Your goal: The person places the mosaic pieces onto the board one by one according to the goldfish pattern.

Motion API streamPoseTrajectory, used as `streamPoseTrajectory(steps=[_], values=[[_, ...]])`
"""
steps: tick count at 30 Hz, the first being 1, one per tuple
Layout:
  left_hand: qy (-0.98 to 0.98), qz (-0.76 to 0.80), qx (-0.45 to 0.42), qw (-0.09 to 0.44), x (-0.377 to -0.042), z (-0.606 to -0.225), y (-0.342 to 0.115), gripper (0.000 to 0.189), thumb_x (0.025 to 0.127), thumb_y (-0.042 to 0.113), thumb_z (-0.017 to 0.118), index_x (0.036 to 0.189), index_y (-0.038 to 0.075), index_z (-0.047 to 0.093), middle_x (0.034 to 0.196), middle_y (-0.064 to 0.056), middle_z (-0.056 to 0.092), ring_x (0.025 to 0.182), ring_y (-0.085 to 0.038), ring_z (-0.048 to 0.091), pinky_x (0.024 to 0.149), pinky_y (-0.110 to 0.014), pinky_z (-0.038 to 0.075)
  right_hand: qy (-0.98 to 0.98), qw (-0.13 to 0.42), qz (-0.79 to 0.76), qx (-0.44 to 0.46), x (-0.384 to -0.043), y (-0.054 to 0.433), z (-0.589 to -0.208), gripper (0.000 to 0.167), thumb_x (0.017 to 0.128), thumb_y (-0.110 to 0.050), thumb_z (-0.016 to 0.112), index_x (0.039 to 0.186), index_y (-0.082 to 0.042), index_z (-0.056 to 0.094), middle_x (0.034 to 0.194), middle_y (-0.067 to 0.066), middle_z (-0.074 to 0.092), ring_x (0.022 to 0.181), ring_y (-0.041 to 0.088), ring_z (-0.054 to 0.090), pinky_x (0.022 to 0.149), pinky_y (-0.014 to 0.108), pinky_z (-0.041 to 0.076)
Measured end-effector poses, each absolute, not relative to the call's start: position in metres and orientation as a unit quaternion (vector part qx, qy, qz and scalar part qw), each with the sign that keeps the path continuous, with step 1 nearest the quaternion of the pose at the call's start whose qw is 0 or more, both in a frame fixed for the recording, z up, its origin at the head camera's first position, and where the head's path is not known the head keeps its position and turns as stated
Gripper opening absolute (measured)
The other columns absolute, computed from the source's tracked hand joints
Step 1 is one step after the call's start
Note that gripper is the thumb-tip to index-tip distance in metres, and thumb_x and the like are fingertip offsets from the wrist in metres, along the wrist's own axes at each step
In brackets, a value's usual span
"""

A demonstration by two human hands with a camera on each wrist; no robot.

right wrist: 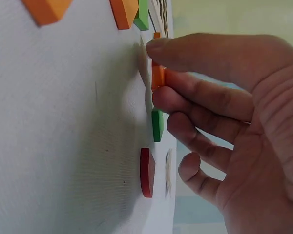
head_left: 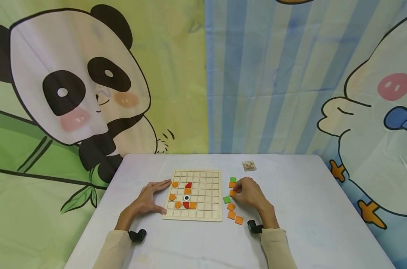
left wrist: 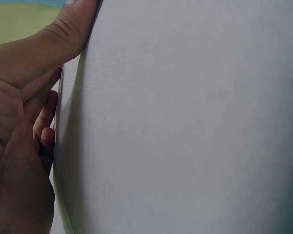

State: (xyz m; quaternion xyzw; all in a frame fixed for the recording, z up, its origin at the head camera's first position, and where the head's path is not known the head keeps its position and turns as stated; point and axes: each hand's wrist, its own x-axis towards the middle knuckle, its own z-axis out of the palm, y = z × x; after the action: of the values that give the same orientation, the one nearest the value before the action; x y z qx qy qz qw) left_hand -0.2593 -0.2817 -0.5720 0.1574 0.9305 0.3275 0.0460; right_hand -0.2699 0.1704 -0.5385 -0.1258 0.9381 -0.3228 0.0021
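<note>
My left hand rests against the left edge of a wooden grid board, thumb and fingers spread along it. On the board lie three orange round tiles, two red curved tiles, two orange square tiles and a white tile with a black dot. Right of the board, my right hand pinches another orange square tile between thumb and fingertips, low over the table. Its ring and little fingers are loosely curled. In the left wrist view the board is mostly hidden.
Around the right hand lie loose green tiles and several orange square tiles. A red tile lies beneath that hand, hidden in the head view. A small patterned card is at the back of the white table. Printed curtains hang behind.
</note>
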Motion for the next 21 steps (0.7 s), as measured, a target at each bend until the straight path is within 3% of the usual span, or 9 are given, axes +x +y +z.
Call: streamPoseTrajectory(steps=[10,21], values=[[0.933,0.324,0.151,0.045,-0.260,-0.574,-0.282,0.125,0.056,0.046,0.108,0.165,0.024,0.051,0.173,-0.002,0.048,0.149,-0.040,0.044,0.120,-0.070,0.029,0.918,0.001,-0.362,-0.160,-0.271,0.156,-0.536,0.016,0.081,-0.015,0.095,0.090,-0.010,0.083,0.087,0.000,0.079,0.079,0.012,0.069,0.078,0.038,0.060],[0.931,0.332,0.145,0.050,-0.258,-0.573,-0.281,0.124,0.057,0.046,0.108,0.165,0.024,0.051,0.174,-0.002,0.047,0.150,-0.040,0.043,0.121,-0.072,0.029,0.896,-0.011,-0.374,-0.239,-0.267,0.127,-0.546,0.018,0.083,-0.016,0.096,0.097,-0.012,0.085,0.096,-0.002,0.079,0.090,0.014,0.067,0.083,0.031,0.057]])
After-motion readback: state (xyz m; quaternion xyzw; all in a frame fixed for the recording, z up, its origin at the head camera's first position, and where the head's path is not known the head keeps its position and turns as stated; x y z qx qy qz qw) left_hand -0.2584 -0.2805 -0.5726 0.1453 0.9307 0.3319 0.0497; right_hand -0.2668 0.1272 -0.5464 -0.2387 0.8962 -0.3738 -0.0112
